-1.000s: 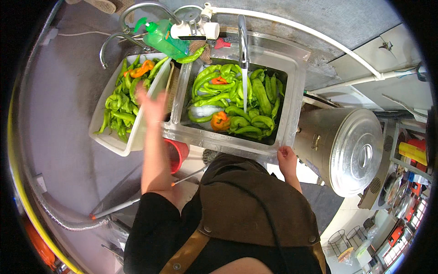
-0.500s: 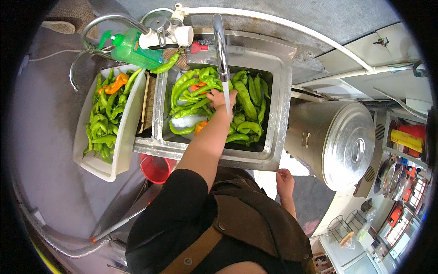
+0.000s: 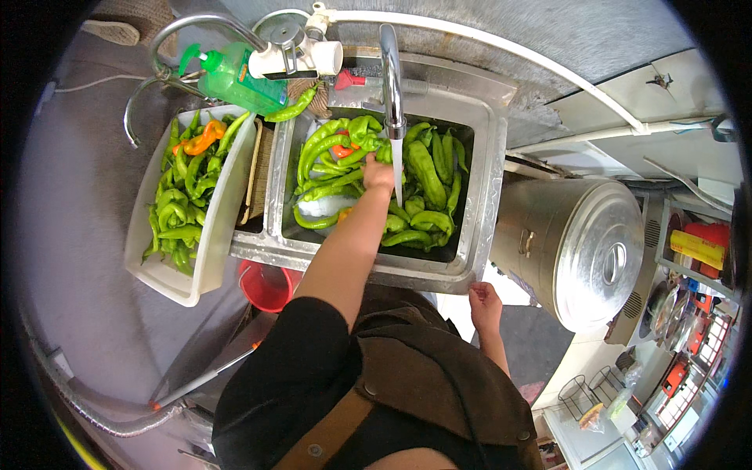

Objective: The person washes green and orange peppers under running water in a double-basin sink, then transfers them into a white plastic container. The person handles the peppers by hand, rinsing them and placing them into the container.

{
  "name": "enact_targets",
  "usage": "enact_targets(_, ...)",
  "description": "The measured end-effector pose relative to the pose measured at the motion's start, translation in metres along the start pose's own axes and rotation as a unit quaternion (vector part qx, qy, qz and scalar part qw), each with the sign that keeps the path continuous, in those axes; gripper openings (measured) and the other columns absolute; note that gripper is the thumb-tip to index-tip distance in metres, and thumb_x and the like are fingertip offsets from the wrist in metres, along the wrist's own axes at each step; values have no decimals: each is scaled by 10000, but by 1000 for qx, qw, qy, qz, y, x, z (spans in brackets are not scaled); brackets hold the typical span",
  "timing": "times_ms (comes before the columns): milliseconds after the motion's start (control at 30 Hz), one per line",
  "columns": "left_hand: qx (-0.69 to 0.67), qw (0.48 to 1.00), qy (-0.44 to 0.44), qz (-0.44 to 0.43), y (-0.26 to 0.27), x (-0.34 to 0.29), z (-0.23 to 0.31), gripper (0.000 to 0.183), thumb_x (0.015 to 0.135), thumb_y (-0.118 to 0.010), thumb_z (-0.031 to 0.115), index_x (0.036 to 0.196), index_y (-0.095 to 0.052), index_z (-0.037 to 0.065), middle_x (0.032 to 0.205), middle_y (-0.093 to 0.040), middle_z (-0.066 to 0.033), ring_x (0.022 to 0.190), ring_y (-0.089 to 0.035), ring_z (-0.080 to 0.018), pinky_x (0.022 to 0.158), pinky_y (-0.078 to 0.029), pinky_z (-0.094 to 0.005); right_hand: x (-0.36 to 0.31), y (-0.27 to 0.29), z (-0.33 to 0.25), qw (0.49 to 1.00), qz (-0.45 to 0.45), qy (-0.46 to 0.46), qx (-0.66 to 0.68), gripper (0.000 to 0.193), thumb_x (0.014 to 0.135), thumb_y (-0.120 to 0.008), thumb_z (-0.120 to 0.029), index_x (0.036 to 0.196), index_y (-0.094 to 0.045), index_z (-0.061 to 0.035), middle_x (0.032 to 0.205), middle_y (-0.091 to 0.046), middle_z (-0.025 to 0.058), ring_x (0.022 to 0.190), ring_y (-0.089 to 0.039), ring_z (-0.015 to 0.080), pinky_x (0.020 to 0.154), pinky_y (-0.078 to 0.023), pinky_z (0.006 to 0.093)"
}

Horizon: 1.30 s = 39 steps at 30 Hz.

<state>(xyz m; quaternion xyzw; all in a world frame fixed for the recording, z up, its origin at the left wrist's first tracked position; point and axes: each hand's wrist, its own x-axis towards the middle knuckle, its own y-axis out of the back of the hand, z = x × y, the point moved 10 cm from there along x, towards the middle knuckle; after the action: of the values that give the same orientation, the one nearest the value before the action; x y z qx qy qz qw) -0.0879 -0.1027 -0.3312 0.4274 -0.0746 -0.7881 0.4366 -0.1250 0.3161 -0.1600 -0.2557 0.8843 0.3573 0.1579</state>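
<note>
Long green peppers (image 3: 425, 171), with a few orange or red ones (image 3: 342, 146) among them, fill the steel sink (image 3: 487, 188). My left hand (image 3: 379, 173) reaches in among them, its fingers curled down onto a green pepper and partly hidden. Just beside that hand, water (image 3: 398, 176) runs from the curved faucet (image 3: 392, 82). My right hand (image 3: 485, 304) is down at the sink's front right corner, fingers bent and closed against its edge.
Left of the sink, a white tub (image 3: 205, 270) holds more green peppers and an orange one. A green soap bottle (image 3: 243, 82) and a loose pepper (image 3: 293, 105) are behind it. Below is a red bucket (image 3: 266, 286). A large lidded steel pot (image 3: 540, 235) stands to the right.
My left hand has moved slightly left out of the water stream, and its fingers have drawn together among the peppers. My right hand stays at the sink's corner.
</note>
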Motion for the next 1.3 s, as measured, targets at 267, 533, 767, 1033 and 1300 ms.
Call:
enact_targets(267,-443,894,-42,-52,79,-133,37,616,663,-669,-105,1222,-438,15,1022,-608,-113,858,-618,-227,744,-516,-353,-2,13,-4,1000,15,2,-3,152,791,-604,-99,910,-607,-5,807,-652,129,751,-646,207,693,-505,318)
enact_targets(533,-474,852,-75,-210,66,-176,72,497,726,-652,-58,1168,-448,45,989,-611,-108,837,-623,-229,712,-532,-359,-2,15,-9,999,14,30,41,145,805,-602,-99,911,-598,1,793,-642,96,732,-616,166,696,-492,290)
enact_targets(767,-460,852,-20,-249,42,-175,82,477,718,-676,-10,1136,-462,71,945,-609,-69,796,-622,-196,619,-533,-323,5,20,-51,988,58,145,10,166,753,-614,-75,902,-602,-4,823,-635,142,744,-636,259,691,-500,345)
enact_targets(1033,-439,860,-25,-260,45,-187,85,519,721,-682,-5,1165,-427,77,937,-609,-76,709,-631,-205,543,-514,-277,52,-24,-246,921,76,381,-10,188,712,-684,-105,891,-636,-72,824,-561,90,848,-554,310,730,-454,409)
enact_targets(1300,-455,848,-23,-271,48,-185,81,526,717,-674,-9,1168,-426,99,942,-610,-76,705,-640,-210,507,-498,-263,60,-51,-255,899,67,419,-110,98,712,-669,-97,797,-635,-65,839,-550,96,836,-520,296,739,-424,389)
